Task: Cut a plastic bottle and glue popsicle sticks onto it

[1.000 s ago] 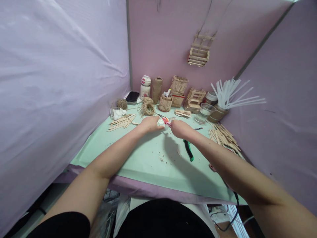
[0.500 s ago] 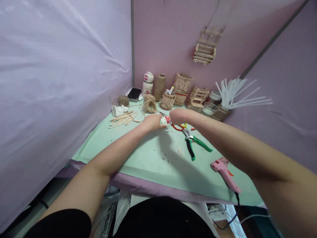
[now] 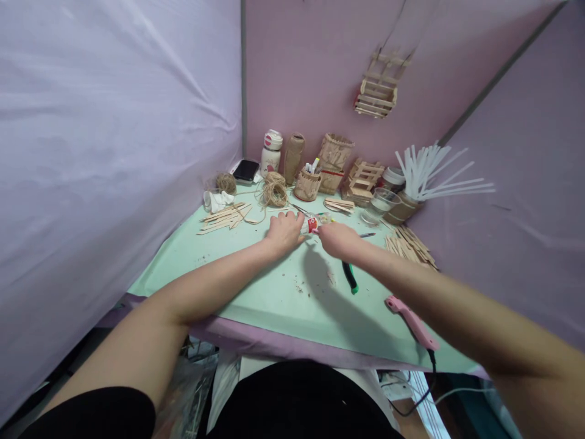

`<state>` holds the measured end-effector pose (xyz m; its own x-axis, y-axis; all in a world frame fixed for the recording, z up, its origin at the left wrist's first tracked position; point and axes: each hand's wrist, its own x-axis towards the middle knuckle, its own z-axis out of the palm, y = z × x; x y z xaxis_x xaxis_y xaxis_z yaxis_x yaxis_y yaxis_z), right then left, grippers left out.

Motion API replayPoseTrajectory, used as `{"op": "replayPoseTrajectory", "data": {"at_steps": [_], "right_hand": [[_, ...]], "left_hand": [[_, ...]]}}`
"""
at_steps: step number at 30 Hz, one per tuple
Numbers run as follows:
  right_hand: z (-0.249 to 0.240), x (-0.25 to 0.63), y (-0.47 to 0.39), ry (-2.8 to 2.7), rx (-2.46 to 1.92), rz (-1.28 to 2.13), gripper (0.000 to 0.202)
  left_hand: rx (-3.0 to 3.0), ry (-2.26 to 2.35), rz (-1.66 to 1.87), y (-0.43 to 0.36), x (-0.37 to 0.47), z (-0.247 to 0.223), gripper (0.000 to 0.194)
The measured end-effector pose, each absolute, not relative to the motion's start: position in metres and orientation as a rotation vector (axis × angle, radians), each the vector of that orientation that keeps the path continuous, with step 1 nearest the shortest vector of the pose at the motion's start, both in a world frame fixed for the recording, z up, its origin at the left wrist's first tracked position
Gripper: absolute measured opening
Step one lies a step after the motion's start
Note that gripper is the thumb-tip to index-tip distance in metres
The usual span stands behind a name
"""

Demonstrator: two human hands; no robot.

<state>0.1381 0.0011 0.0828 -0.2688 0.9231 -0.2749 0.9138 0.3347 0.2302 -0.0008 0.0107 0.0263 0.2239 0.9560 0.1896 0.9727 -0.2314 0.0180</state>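
- Head view: a pale green tabletop lies before me.
- My right hand: fingers hidden, I can't tell what they pinch.
- My left hand: fingers and thumb clasp the red-and-white piece, mid-table, between both hands.

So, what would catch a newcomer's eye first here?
Probably the white sticks fanning from a brown container at the back right. Higher up, a slatted wooden piece hangs against the pink wall. In the middle, a red-labelled object shows between left grip and right grip.
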Motion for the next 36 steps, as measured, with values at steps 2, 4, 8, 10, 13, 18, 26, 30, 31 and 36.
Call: {"op": "replayPoseTrajectory", "data": {"at_steps": [2,4,8,10,13,18,26,30,31,36], "right_hand": [[0.058,0.150,-0.018,2.240,1.700,0.008,0.037],[0.035,0.157,-0.034,2.302,1.845,-0.049,0.036],[0.014,0.156,-0.047,2.332,1.986,-0.080,0.035],[0.015,0.154,-0.047,2.299,2.013,-0.092,0.035],[0.021,0.154,-0.046,2.293,2.022,-0.089,0.035],[0.019,0.155,-0.048,2.346,2.011,0.022,0.036],[0.009,0.162,-0.052,2.449,1.860,0.055,0.040],[0.006,0.168,-0.052,2.444,1.818,0.066,0.048],[0.005,0.169,-0.051,2.450,1.808,0.067,0.050],[0.004,0.169,-0.049,2.469,1.778,0.070,0.050]], "left_hand": [[-2.356,-1.809,-0.247,0.004,0.003,0.021,0.068],[-2.358,-1.744,-0.246,-0.003,0.005,0.018,0.069],[-2.421,-1.684,-0.184,-0.008,0.001,0.022,0.060],[-2.460,-1.674,-0.140,-0.004,-0.002,0.027,0.062],[-2.501,-1.703,-0.081,0.003,-0.005,0.033,0.075],[-2.517,-1.688,-0.062,0.005,-0.004,0.032,0.072],[-2.509,-1.658,-0.081,0.001,-0.003,0.028,0.063],[-2.518,-1.663,-0.073,0.001,-0.003,0.028,0.065],[-2.521,-1.663,-0.068,0.002,-0.003,0.028,0.066],[-2.520,-1.651,-0.068,0.003,-0.003,0.026,0.066]]}}
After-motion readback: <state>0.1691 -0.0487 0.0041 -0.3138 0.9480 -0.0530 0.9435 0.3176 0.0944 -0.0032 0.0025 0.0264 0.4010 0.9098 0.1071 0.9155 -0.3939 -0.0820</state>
